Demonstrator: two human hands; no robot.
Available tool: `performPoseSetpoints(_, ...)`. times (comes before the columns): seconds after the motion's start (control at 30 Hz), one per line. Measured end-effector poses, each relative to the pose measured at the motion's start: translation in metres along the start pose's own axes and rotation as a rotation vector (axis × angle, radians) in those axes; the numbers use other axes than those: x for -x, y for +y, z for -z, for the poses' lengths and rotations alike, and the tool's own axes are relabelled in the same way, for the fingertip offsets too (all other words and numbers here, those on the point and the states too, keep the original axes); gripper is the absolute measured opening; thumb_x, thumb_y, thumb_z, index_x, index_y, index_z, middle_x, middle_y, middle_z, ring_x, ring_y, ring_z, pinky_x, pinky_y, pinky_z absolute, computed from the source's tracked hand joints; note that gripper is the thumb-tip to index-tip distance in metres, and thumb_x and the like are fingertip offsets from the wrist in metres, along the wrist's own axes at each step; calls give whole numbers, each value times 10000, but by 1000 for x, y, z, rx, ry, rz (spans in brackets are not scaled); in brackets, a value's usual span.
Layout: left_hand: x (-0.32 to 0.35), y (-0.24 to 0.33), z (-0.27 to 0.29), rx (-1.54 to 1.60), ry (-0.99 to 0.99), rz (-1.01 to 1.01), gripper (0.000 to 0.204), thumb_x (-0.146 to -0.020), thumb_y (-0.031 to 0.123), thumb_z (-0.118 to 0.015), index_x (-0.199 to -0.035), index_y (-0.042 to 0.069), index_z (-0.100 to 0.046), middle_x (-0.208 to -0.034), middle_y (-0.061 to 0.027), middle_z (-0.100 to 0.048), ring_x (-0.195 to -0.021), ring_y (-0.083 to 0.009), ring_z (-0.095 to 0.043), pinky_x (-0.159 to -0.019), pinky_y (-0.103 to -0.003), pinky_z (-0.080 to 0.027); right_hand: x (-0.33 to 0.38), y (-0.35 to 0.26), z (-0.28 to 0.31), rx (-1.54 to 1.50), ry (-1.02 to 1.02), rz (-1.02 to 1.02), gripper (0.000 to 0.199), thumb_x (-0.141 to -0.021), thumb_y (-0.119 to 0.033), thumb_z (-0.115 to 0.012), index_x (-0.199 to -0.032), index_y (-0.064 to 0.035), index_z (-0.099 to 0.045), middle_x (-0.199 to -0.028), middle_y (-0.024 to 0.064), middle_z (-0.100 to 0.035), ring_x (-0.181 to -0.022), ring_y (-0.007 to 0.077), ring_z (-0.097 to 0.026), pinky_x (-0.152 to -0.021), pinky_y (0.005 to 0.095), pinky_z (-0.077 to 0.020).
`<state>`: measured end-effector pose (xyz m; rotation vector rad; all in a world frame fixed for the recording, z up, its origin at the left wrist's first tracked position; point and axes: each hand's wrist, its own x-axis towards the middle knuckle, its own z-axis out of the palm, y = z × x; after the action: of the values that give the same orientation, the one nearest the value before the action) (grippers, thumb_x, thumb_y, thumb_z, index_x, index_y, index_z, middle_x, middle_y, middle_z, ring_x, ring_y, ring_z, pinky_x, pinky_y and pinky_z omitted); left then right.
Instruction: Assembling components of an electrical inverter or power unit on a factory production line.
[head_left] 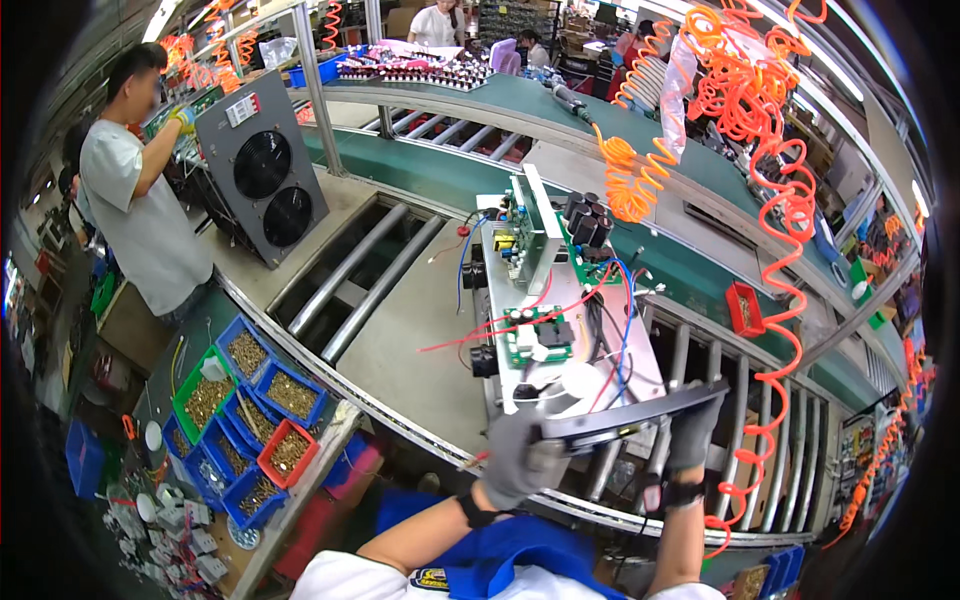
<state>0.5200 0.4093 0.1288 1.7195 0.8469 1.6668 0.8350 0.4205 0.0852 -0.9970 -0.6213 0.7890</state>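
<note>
My left hand (522,456), in a grey glove, closes on the near end of a long dark panel (640,408). My right hand (694,432), also gloved in grey, grips the panel's other end. Tilted and seen nearly edge-on, the panel is held over the near end of a metal chassis (628,345). That chassis carries an upright circuit board with a pale heat sink (543,235), black cylindrical capacitors (588,220) and a smaller green circuit board (540,336). Loose red wires (480,330) and blue wires spread across it. Both thumbs are hard to make out.
Blue, green and red bins (288,452) of small fasteners stand at the left. Conveyor rollers (365,290) run on both sides of the chassis. Coiled orange air hoses (780,390) hang at the right. A co-worker (150,190) handles a grey cabinet with two fans (262,170).
</note>
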Motion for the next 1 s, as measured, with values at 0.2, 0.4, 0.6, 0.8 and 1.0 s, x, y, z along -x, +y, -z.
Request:
performPoseSetpoints(0.2, -32, -11, 91, -145, 316, 194, 710, -965, 671, -364, -792, 10, -556, -666, -44, -525, -616, -169, -516, -555, -340, -380, 99, 0, -96, 138, -152, 95, 685, -1002, -682, -293, -803, -84, -563, -718, 11, -530, -642, 132, -470, -602, 281, -369)
performPoseSetpoints(0.4, -46, 4, 100, -198, 322, 251, 759, -976, 729, -283, -759, 29, -479, -667, -2, -431, -635, -120, -425, -581, -316, -308, 97, -3, -100, 33, -278, -82, 704, -1000, -662, -310, -661, -81, -515, -655, 25, -483, -642, 160, -449, -612, 331, -367)
performPoseSetpoints(0.6, -49, -16, 116, -244, 303, 239, 774, -953, 753, -288, -693, 52, -488, -612, -7, -465, -567, -142, -466, -532, -320, -323, 107, -6, -119, -27, -243, -166, 615, -1011, -546, -341, -569, -124, -414, -543, -8, -359, -569, 157, -407, -563, 328, -353)
performPoseSetpoints(0.8, -144, -94, 228, 244, 334, 466, 526, -1054, 496, -299, -681, 135, -388, -659, 22, -412, -631, -100, -394, -607, -267, -314, 191, 28, -239, 166, -496, -194, 380, -1029, -239, -389, -873, 11, -631, -913, 75, -645, -886, 148, -566, -788, 338, -466)
performPoseSetpoints(1.0, -225, -188, 296, 394, 0, 331, 642, -990, 667, -361, -682, 113, -462, -552, 16, -402, -478, -96, -383, -456, -259, -266, 184, 54, -323, 363, -683, -167, 276, -1010, -174, -448, -953, 18, -638, -833, 79, -636, -760, 160, -579, -707, 315, -468)
